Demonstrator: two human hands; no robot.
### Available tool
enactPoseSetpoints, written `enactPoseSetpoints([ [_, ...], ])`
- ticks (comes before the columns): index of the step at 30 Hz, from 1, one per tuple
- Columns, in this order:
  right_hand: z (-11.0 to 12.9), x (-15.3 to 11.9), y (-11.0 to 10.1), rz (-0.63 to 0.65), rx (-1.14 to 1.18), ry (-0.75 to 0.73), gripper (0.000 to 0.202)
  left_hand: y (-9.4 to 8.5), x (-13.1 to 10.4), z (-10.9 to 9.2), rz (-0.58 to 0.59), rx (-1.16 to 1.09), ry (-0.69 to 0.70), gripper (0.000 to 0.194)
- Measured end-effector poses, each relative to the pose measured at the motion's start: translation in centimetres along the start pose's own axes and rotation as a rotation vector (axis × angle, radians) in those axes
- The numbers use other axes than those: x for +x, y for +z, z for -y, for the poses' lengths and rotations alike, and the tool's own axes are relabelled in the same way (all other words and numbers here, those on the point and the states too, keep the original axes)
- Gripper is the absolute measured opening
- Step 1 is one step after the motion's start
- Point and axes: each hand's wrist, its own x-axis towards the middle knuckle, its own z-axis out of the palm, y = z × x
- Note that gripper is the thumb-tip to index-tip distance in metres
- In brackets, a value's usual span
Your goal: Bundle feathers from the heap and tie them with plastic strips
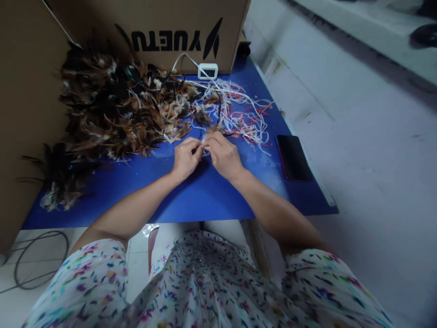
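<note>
My left hand (186, 157) and my right hand (223, 154) meet over the blue table, fingertips almost touching. Both are closed in a pinch on the pale, fluffy base of a small bunch of feathers (215, 129). Brown fluff and dark tips stick out beyond the right fingers. A thin white strand shows just under the fingertips; which hand holds it, I cannot tell. Beyond the left hand spreads a big heap of brown and black feathers (116, 109). A tangle of white and red strings (246, 118) lies past the right hand.
A cardboard box (177, 18) stands at the back, with more cardboard (23, 91) along the left. A small white digital display (208, 71) sits before the box. A phone (294, 157) lies near the right edge, by the wall. Dark feathers (61, 175) lie front left.
</note>
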Motion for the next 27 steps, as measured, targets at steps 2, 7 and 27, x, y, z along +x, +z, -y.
enactPoseSetpoints([
  [2, -0.1, 0.1, -0.1, 0.024, -0.008, -0.026, 0.024, 0.0, 0.0, 0.0, -0.001, 0.001, 0.002, 0.024],
  [7, -0.8, 0.2, -0.1, 0.078, 0.04, -0.04, 0.024, 0.0, 0.0, 0.1, 0.008, 0.008, 0.026, 0.023],
  [27, -2.2, 0.5, -0.1, -0.024, 0.164, -0.153, 0.017, 0.2, 0.1, 0.2, -0.005, -0.223, -0.035, 0.024],
])
